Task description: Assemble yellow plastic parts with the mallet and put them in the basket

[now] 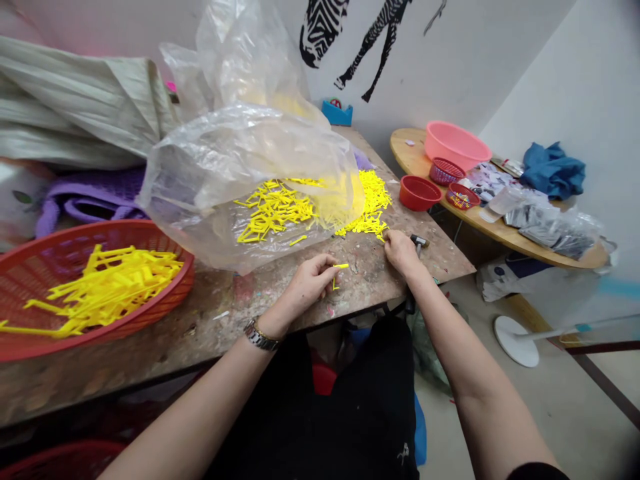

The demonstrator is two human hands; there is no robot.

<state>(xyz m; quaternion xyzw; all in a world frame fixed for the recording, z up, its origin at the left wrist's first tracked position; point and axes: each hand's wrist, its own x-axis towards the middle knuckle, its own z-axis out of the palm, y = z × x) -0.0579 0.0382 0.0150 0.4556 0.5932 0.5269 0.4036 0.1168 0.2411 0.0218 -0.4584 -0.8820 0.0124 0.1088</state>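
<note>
My left hand (311, 280) rests on the worn workbench (225, 313) near its front edge, fingers pinched on a small yellow plastic piece (338, 272). My right hand (399, 250) lies further right, fingers curled at the edge of a loose heap of yellow plastic pieces (370, 203); what it grips is too small to make out. More yellow pieces (273, 210) lie under a big clear plastic bag (240, 173) just behind my hands. A watch sits on my left wrist.
A red basket (30, 267) with long yellow sprues (105, 277) stands at the left. A round side table (500, 230) at the right carries a pink basin (456, 143), red bowls (419, 192), foil packets and blue cloth. A white fan base (515, 340) stands on the floor.
</note>
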